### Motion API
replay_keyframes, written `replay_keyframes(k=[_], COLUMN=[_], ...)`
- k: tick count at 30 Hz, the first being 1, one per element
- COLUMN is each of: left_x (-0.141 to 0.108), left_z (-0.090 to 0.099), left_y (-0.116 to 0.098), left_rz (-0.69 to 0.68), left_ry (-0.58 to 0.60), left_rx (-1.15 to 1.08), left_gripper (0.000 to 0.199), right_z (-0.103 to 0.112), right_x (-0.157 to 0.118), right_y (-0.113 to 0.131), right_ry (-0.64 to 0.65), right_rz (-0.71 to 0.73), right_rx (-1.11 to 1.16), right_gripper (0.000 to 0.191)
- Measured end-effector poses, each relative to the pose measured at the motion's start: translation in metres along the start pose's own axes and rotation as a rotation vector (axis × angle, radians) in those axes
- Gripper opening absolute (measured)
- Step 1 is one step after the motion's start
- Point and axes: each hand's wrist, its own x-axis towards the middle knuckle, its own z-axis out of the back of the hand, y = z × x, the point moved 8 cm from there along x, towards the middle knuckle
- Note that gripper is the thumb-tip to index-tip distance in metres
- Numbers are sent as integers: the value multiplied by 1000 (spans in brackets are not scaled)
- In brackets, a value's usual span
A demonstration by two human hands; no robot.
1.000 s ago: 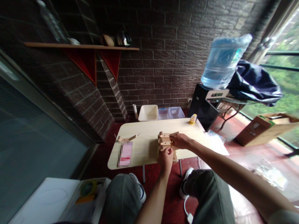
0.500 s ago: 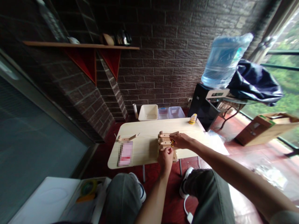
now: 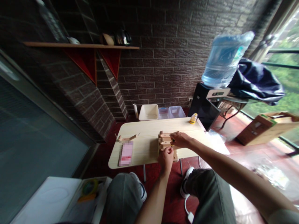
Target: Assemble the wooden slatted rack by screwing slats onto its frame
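Observation:
A wooden assembly of pale bars and rounded pieces lies on the table, right of its middle. My right hand is closed over the assembly's right side, fingers curled downward. A small yellow and black bit shows under those fingers, too small to name. At the near edge of the assembly, my left hand is closed in a pinch just below the right hand. What its fingertips hold, if anything, is hidden.
On the light table are wooden parts, a pink blurred sheet and a yellow-capped bottle. Beyond it stand a cream bin, clear boxes and a water dispenser. A cardboard box sits at right.
Both hands stay at the wooden assembly in nearly the same pose. The right fingers have shifted slightly, and less of the yellow bit shows.

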Motion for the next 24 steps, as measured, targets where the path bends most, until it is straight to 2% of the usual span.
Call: replay_keyframes(k=[6, 10, 15, 24], left_x=[-1, -1, 0, 0], left_z=[4, 3, 2, 1], left_y=[-2, -3, -2, 0], left_rz=[-18, -30, -29, -11], left_ry=[-21, -26, -19, -22], left_rx=[10, 7, 0, 8], left_gripper=[19, 19, 19, 19], right_z=[-1, -2, -3, 6], right_x=[-5, -4, -2, -6], right_y=[0, -1, 0, 1], right_ry=[-42, -30, 4, -33], right_rz=[68, 53, 22, 53], right_rx=[38, 40, 11, 35], right_gripper=[32, 26, 29, 31])
